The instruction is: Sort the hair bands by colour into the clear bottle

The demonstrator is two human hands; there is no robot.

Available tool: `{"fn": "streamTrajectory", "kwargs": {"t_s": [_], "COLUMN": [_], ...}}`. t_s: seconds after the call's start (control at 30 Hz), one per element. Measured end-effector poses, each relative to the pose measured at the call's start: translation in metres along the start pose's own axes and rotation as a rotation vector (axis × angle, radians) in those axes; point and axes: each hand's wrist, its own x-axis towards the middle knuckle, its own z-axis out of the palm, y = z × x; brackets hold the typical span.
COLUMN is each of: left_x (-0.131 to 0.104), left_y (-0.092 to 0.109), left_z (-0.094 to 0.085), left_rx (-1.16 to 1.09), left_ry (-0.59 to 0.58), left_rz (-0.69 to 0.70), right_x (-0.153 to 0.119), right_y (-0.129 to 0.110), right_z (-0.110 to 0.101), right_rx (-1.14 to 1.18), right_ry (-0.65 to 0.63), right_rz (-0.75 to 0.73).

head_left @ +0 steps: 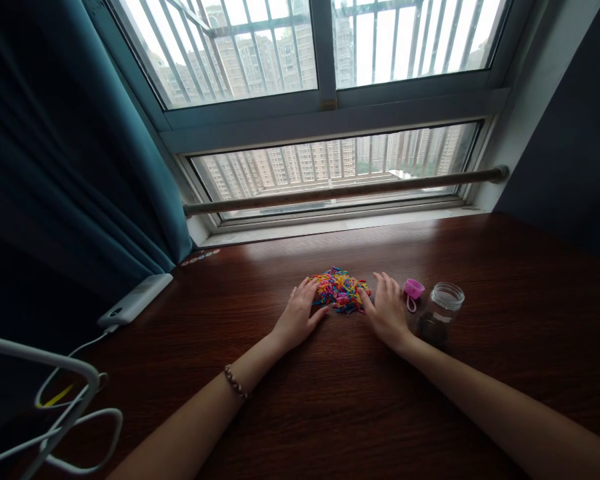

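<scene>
A heap of small, brightly coloured elastic-looking pieces [341, 291] lies on the dark wooden tabletop [310, 400], in pink, yellow, blue and red. On its left edge rests my left hand [301, 312], with the thumb apart from the fingers. From the other side my right hand [386, 311] touches the heap's right edge, fingers stretched and thumb apart. Neither hand visibly holds anything. Just right of my right hand are a pink lid with a loop [414, 289] and an uncapped clear jar [441, 312] standing upright.
A white power bank [136, 300] with a cable lies at the left edge near a blue curtain [145, 187]. White bent tubing [40, 357] stands at the lower left. Behind the table are a window and a horizontal rail [350, 193].
</scene>
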Motion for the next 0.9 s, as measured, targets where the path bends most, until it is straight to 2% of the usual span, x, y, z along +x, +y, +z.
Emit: {"fn": "streamTrajectory", "kwargs": {"t_s": [0.13,0.23,0.43,0.57,0.7,0.8,0.9], "left_x": [0.001,0.001,-0.002,-0.002,-0.001,0.001,0.001], "left_y": [0.008,0.01,0.005,0.001,-0.005,-0.007,-0.007], "left_z": [-0.007,-0.008,-0.006,-0.008,-0.008,-0.007,-0.008], "left_rx": [-0.02,-0.024,-0.092,-0.117,-0.077,-0.092,-0.142], "left_ry": [-0.093,-0.112,0.016,0.121,0.063,0.035,0.062], "left_rz": [0.159,0.217,0.126,-0.059,-0.183,-0.208,-0.207], "right_x": [-0.001,-0.002,-0.003,-0.005,-0.006,-0.005,-0.004], "right_y": [-0.003,-0.007,-0.013,-0.016,-0.015,-0.013,-0.011], "right_z": [0.001,-0.001,-0.011,-0.015,-0.015,-0.014,-0.013], "right_rx": [0.128,0.172,0.248,0.187,0.093,0.088,0.116], "right_ry": [-0.157,-0.172,-0.077,-0.105,-0.143,-0.193,-0.203], "right_rz": [-0.202,-0.266,-0.21,-0.198,-0.147,-0.147,-0.138]}}
